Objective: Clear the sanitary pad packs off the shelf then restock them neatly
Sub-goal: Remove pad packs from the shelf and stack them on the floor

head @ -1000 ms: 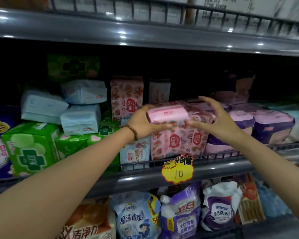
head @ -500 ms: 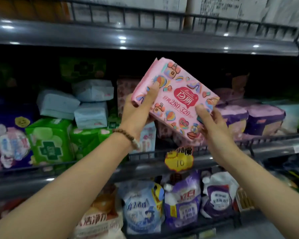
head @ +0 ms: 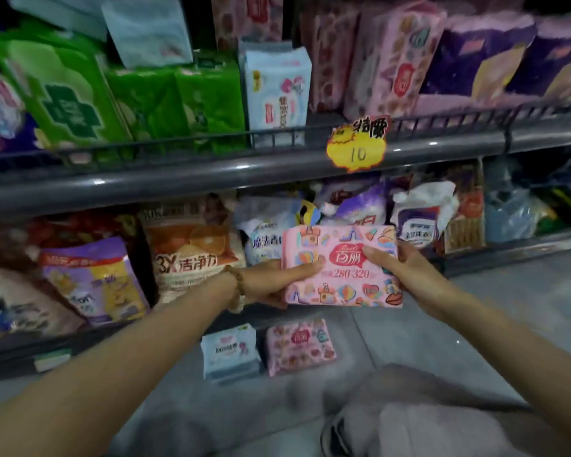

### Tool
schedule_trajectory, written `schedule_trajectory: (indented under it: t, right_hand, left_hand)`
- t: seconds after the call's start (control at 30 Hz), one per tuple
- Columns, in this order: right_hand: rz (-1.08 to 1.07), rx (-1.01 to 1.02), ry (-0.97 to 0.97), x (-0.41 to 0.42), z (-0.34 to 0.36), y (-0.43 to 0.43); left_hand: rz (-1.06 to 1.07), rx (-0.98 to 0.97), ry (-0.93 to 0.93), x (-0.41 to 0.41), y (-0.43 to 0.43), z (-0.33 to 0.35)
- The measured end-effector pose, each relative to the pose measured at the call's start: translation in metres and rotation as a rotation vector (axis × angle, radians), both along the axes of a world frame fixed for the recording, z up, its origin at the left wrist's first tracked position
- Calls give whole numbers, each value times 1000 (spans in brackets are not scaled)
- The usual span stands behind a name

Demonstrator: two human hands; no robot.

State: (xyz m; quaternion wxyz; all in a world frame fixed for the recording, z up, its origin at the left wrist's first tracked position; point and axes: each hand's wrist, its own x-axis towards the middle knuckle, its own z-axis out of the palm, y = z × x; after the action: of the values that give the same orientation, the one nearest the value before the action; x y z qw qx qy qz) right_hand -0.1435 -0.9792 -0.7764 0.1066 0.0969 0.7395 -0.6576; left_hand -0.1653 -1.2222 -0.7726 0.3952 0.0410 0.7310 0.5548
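A pink sanitary pad pack [head: 343, 288] with cartoon prints hangs low in front of the bottom shelf. My left hand [head: 277, 280] grips its left edge and my right hand [head: 399, 268] grips its right edge, thumbs on the front. On the floor below lie a pale blue pack [head: 229, 352] and a pink pack [head: 299, 346], side by side. On the upper shelf [head: 211, 173] stand more pink packs [head: 389, 61], purple packs [head: 475, 54], green packs [head: 175, 100] and a light blue pack [head: 277, 90].
A yellow price tag [head: 356, 150] marked 10 hangs on the shelf rail. Detergent bags [head: 192, 249] and refill pouches [head: 419, 212] fill the lower shelf. Grey floor tiles [head: 491, 308] spread to the right. My knee in pale fabric [head: 419, 420] is at the bottom.
Both hands have carried the pink pack down from in front of the upper shelf to just above the floor. The view has tilted downward, showing two packs on the floor.
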Motion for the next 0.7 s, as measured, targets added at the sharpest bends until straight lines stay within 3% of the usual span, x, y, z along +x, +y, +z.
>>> schedule_trajectory:
  t: [0.13, 0.27, 0.6, 0.7]
  right_hand:
    - [56, -27, -253, -6, -82, -4]
    - [119, -100, -430, -9, -139, -11]
    - [30, 117, -551, -23, -244, -37]
    - [46, 120, -504, -30, -247, -43]
  left_hand:
    - [110, 18, -226, 13, 0, -80]
    - [234, -4, -326, 23, 5, -142]
    - [301, -290, -424, -11, -14, -252]
    - [263, -312, -457, -19, -9, -234]
